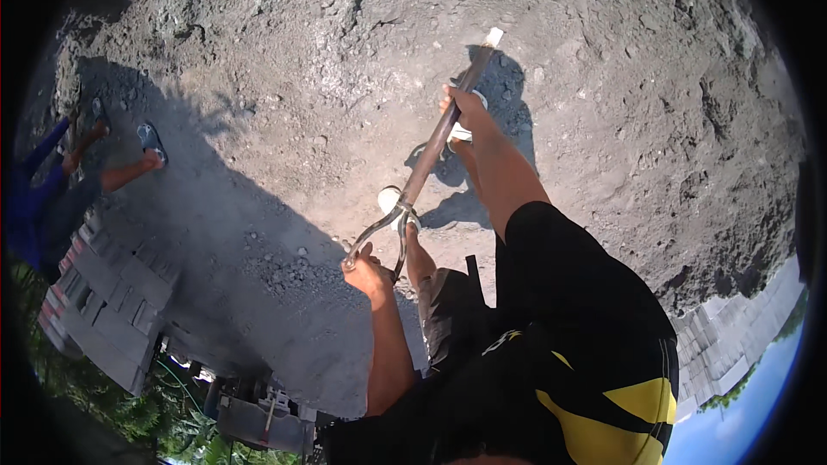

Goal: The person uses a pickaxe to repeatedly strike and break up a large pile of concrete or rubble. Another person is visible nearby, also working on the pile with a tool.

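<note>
A long-handled tool [429, 158] slants away from me, its brown pole ending in a small pale tip [494, 36] at the far end. Close to me the pole splits into a forked, shovel-type grip [376, 228]. My left hand [369, 274] is closed around the end of that grip. Farther up, my right hand [465, 103] wraps the pole below the tip. No blade can be made out. Under the tool, my feet in pale footwear [390, 200] stand apart on the dusty ground, partly covered by the pole and my arms.
Rough grey earth [345, 60] rises ahead and to the right. Another person [52, 172] in blue, wearing sandals, is at the left. Stacked grey blocks [121, 284] stand lower left, near machinery [263, 418]; more blocks [732, 336] are at right. Loose stones [293, 267] lie in shadow.
</note>
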Motion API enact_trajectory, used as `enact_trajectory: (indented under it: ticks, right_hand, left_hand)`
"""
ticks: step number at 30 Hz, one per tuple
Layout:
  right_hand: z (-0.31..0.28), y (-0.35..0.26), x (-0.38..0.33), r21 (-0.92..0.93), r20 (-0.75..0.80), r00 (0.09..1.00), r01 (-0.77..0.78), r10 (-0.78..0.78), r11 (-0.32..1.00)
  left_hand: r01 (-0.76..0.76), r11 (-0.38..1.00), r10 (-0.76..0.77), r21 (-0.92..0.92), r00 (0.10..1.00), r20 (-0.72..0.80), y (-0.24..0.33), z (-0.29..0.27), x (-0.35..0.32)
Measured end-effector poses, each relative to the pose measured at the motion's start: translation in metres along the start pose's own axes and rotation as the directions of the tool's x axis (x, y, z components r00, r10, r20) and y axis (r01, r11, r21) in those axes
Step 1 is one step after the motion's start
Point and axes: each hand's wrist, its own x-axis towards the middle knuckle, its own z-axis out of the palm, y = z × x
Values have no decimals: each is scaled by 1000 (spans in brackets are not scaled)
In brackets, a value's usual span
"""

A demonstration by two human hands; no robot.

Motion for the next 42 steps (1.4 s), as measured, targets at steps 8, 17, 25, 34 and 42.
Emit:
enact_trajectory:
  ticks: [8,17,25,34,42]
  right_hand:
    - [30,45,-43,336,146,985,-132,87,933]
    - [43,123,-161,547,-49,983,-122,177,828]
    - [84,184,-252,858,44,993,-93,109,504]
    - [50,326,-301,956,-179,979,196,94,-219]
    - [-39,570,-433,376,-489,721,682,491,-627]
  left_hand:
    - [-248,946,280,209,950,-140,-51,-75,30]
    - [-433,888,448,-152,890,85,-5,-212,88]
    - [-778,622,670,89,588,454,125,-277,145]
    - [-992,74,496,-103,-52,867,208,-189,85]
    - [-881,72,27,-467,-467,884,22,-176,-52]
